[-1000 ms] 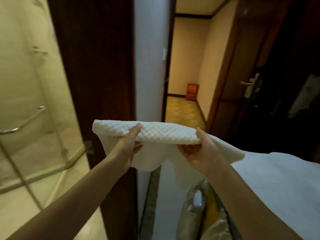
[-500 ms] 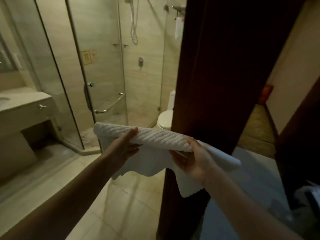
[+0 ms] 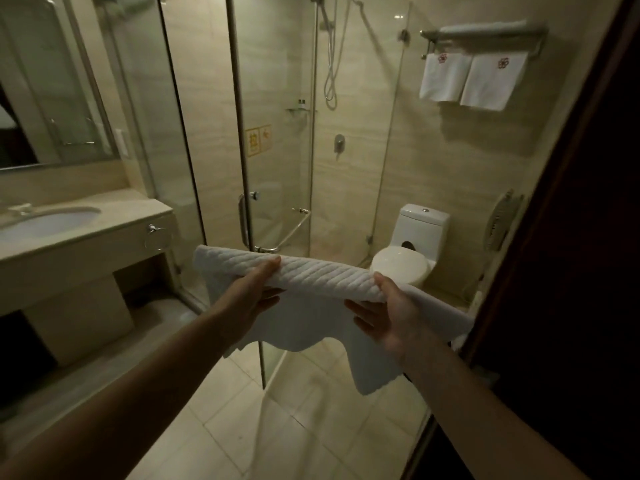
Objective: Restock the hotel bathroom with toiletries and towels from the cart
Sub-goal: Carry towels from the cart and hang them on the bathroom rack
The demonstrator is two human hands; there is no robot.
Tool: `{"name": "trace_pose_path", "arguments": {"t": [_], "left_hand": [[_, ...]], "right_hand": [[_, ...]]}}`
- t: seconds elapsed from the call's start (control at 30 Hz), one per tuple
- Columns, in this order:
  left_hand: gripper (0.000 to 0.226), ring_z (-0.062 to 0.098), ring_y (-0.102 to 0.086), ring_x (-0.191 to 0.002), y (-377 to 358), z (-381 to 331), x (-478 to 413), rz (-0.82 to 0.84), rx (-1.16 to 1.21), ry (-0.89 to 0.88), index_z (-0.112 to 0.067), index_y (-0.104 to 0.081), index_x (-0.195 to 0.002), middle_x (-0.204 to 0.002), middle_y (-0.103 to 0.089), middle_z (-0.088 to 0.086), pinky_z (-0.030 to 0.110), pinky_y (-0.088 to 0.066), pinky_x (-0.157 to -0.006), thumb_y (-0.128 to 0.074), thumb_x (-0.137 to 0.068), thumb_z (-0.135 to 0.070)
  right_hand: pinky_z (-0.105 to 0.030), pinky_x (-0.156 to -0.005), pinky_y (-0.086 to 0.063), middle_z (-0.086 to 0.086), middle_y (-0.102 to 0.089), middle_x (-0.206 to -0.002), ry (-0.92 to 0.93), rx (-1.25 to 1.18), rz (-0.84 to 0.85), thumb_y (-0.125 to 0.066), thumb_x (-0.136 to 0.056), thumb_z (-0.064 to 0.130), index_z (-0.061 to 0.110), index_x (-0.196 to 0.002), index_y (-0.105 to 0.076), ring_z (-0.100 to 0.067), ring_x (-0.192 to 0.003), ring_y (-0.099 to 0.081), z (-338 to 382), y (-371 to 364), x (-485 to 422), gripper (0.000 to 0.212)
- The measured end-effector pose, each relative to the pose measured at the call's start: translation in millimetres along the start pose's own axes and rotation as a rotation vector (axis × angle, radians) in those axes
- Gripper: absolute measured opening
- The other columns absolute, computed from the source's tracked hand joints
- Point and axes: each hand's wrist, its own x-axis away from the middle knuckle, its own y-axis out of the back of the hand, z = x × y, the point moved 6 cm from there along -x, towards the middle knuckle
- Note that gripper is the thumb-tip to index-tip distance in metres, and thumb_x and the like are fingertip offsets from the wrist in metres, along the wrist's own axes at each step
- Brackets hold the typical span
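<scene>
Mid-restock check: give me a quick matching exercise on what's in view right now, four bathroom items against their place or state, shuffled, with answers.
Things:
1 quilted towel
2 toilet
3 sink
4 logo towels

Place or state:
A set in the counter, far left
B gripped by left hand and right hand
C hanging, upper right
D lid down

Pairs: 1-B, 2-D, 3-A, 4-C

The right hand [image 3: 391,315] hides part of the towel [image 3: 322,276], and the left edge cuts off the sink [image 3: 48,220].
</scene>
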Motion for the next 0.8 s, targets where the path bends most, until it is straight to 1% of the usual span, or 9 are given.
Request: {"name": "trace_pose_path", "arguments": {"t": [0.1,0.23,0.33,0.4,0.5,0.57,0.63,0.7,0.8], "left_hand": [[0.044,0.028,-0.052,-0.122,1,-3,-30,-0.004,0.018,-0.007,-0.009,-0.051,-0.125,-0.132,-0.053,0.013,0.037,-0.045,-0.098,-0.051,-0.092,-0.038],[0.035,0.028,-0.054,-0.120,-10,-4,-80,-0.012,0.007,-0.009,-0.013,-0.055,-0.116,-0.130,-0.056,0.012,0.039,-0.045,-0.099,-0.052,-0.092,-0.038],[0.024,0.026,-0.056,-0.118,-28,-7,-127,0.021,0.015,-0.016,-0.020,-0.057,-0.102,-0.127,-0.058,0.010,0.038,-0.047,-0.096,-0.053,-0.090,-0.041],[0.022,0.025,-0.057,-0.115,-43,-9,-164,0.035,0.040,-0.008,-0.021,-0.057,-0.101,-0.123,-0.059,0.009,0.037,-0.046,-0.096,-0.054,-0.090,-0.039],[0.027,0.020,-0.060,-0.106,-69,-16,-221,0.061,0.087,0.018,-0.017,-0.056,-0.111,-0.121,-0.060,0.008,0.031,-0.048,-0.087,-0.055,-0.091,-0.034],[0.022,0.018,-0.061,-0.103,-87,-21,-255,0.091,0.091,0.022,-0.018,-0.057,-0.106,-0.119,-0.062,0.007,0.028,-0.048,-0.082,-0.055,-0.091,-0.033],[0.019,0.018,-0.060,-0.105,-103,-27,-289,0.097,0.088,0.014,-0.019,-0.057,-0.103,-0.116,-0.062,0.005,0.029,-0.048,-0.085,-0.056,-0.090,-0.033],[0.017,0.017,-0.059,-0.103,-115,-31,-320,0.089,0.092,0.000,-0.020,-0.056,-0.101,-0.113,-0.060,0.004,0.031,-0.048,-0.090,-0.057,-0.090,-0.033],[0.027,0.014,-0.059,-0.099,-135,-34,-361,0.110,0.082,-0.023,-0.018,-0.053,-0.111,-0.112,-0.061,0.004,0.031,-0.048,-0.088,-0.058,-0.089,-0.034]], "right_hand": [[-0.039,-0.105,-0.040,-0.009,-0.061,-0.114,0.039,0.036,-0.052,-0.049,-0.095,0.032,0.015,-0.112,-0.053,-0.023,-0.106,-0.060,10,-9,-29,0.024],[-0.037,-0.103,-0.040,-0.004,-0.060,-0.100,0.076,-0.039,-0.074,-0.048,-0.096,0.030,0.016,-0.105,-0.048,-0.018,-0.092,-0.057,28,-13,-70,0.017],[-0.038,-0.102,-0.042,-0.003,-0.059,-0.089,0.111,-0.140,-0.111,-0.051,-0.095,0.028,0.014,-0.097,-0.050,-0.021,-0.098,-0.055,48,-13,-113,0.014],[-0.036,-0.097,-0.045,-0.005,-0.061,-0.089,0.146,-0.211,-0.136,-0.054,-0.093,0.028,0.015,-0.087,-0.055,-0.021,-0.093,-0.058,62,-12,-149,0.014],[-0.034,-0.094,-0.045,-0.004,-0.064,-0.092,0.207,-0.261,-0.169,-0.055,-0.090,0.030,0.018,-0.084,-0.058,-0.020,-0.093,-0.060,90,-11,-202,0.014],[-0.033,-0.094,-0.045,-0.004,-0.065,-0.093,0.235,-0.288,-0.197,-0.055,-0.090,0.031,0.019,-0.084,-0.059,-0.020,-0.097,-0.059,106,-9,-234,0.014],[-0.031,-0.088,-0.046,-0.003,-0.065,-0.095,0.257,-0.290,-0.215,-0.054,-0.089,0.033,0.020,-0.086,-0.060,-0.018,-0.096,-0.059,124,-6,-264,0.014],[-0.027,-0.076,-0.047,-0.004,-0.065,-0.095,0.264,-0.284,-0.222,-0.052,-0.089,0.033,0.019,-0.089,-0.061,-0.017,-0.090,-0.060,139,-5,-290,0.017],[-0.026,-0.068,-0.043,-0.004,-0.066,-0.093,0.269,-0.260,-0.255,-0.050,-0.088,0.034,0.017,-0.096,-0.064,-0.015,-0.082,-0.059,160,0,-328,0.023]]}}
